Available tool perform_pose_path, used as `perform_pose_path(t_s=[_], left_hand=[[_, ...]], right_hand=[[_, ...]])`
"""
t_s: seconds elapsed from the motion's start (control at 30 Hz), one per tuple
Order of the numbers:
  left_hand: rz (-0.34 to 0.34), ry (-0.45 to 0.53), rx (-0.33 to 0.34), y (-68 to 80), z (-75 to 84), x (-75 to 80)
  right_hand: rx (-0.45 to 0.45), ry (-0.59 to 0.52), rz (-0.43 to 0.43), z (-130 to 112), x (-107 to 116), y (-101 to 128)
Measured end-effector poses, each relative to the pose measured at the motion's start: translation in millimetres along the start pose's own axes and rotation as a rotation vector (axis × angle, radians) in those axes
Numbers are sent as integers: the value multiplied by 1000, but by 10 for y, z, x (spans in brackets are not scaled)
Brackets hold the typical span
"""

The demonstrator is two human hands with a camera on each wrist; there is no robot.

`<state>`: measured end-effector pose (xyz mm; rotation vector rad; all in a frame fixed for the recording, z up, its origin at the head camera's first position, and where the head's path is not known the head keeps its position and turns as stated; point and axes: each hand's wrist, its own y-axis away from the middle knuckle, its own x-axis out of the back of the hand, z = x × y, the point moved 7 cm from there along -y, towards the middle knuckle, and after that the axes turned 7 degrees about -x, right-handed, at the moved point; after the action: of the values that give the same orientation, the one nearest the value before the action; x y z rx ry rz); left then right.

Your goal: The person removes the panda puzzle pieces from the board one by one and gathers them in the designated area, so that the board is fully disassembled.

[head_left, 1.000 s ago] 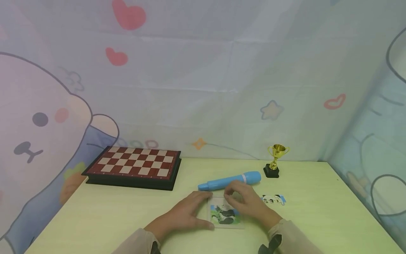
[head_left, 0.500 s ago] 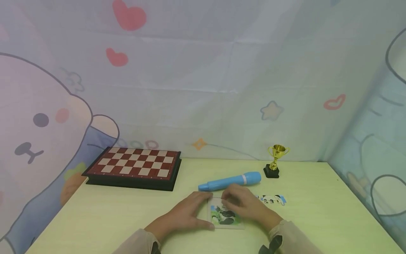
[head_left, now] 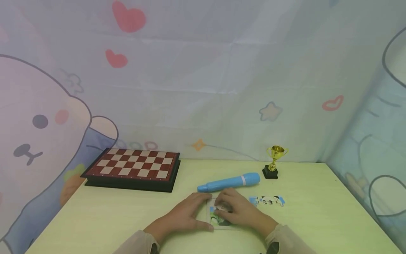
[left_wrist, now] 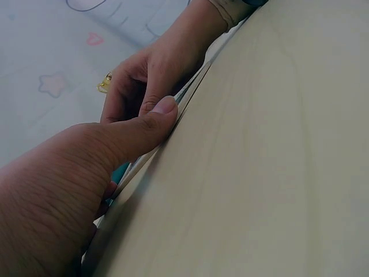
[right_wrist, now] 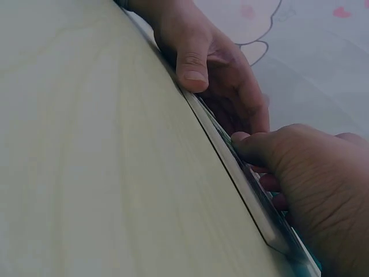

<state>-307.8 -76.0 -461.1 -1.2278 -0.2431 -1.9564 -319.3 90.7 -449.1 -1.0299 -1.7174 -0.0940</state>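
Note:
A small square panda jigsaw [head_left: 216, 220] in a pale tray [head_left: 223, 228] lies flat on the table. My left hand [head_left: 187, 214] holds the tray at its left side, thumb at the lower corner and fingers at the upper one. Over the upper part of the picture is my right hand [head_left: 240, 209], its thumb and bent fingers closing on a whitish puzzle piece [head_left: 223, 208], mostly hidden by them. In the left wrist view the left thumb [left_wrist: 164, 109] lies along the tray's near edge. The right wrist view has the right thumb tip [right_wrist: 241, 138] low over the tray.
Loose panda pieces [head_left: 269, 200] lie right of the right hand. Behind the hands is a blue microphone-shaped toy [head_left: 228, 182]. A gold trophy cup [head_left: 274, 158] stands at the back right, a chequered game board box [head_left: 131, 167] at the back left. A printed cloth hangs behind.
My right hand has slid left across the tray, from its upper right to its upper left part, uncovering more of the loose pieces. My left hand has stayed on the tray.

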Motion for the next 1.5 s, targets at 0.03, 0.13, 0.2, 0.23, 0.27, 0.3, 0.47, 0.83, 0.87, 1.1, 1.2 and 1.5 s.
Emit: perform_pose_path(t_s=[0.03, 0.13, 0.2, 0.23, 0.27, 0.3, 0.47, 0.83, 0.87, 1.1, 1.2, 1.5], left_hand=[[-1, -1, 1, 5, -3, -5], [-5, -1, 3, 13, -9, -18], [-3, -5, -5, 9, -3, -16], [-3, -7, -8, 6, 0, -13], [-2, -9, -10, 3, 4, -9], [-2, -10, -12, 0, 7, -5], [-4, -9, -9, 2, 10, 4], [-1, 6, -3, 9, -10, -13], [-1, 5, -2, 11, -9, -14], [4, -7, -24, -7, 14, 7], [4, -3, -20, -8, 7, 1], [0, 1, -7, -1, -9, -18]], right_hand=[[2, 3, -1, -3, -11, 3], [4, 11, -2, -5, -34, 6], [12, 13, 5, -18, -35, 5], [21, 15, 10, -28, -34, 4], [26, 19, 14, -36, -35, 2], [31, 21, 18, -48, -32, 1], [20, 52, 25, -74, -32, -6], [-49, 50, -4, -65, -37, -4], [-49, 48, -6, -66, -38, -3], [-10, 10, 6, -65, -13, 0], [12, -33, -4, -77, -10, 9], [143, -75, 20, -163, 0, 19]])
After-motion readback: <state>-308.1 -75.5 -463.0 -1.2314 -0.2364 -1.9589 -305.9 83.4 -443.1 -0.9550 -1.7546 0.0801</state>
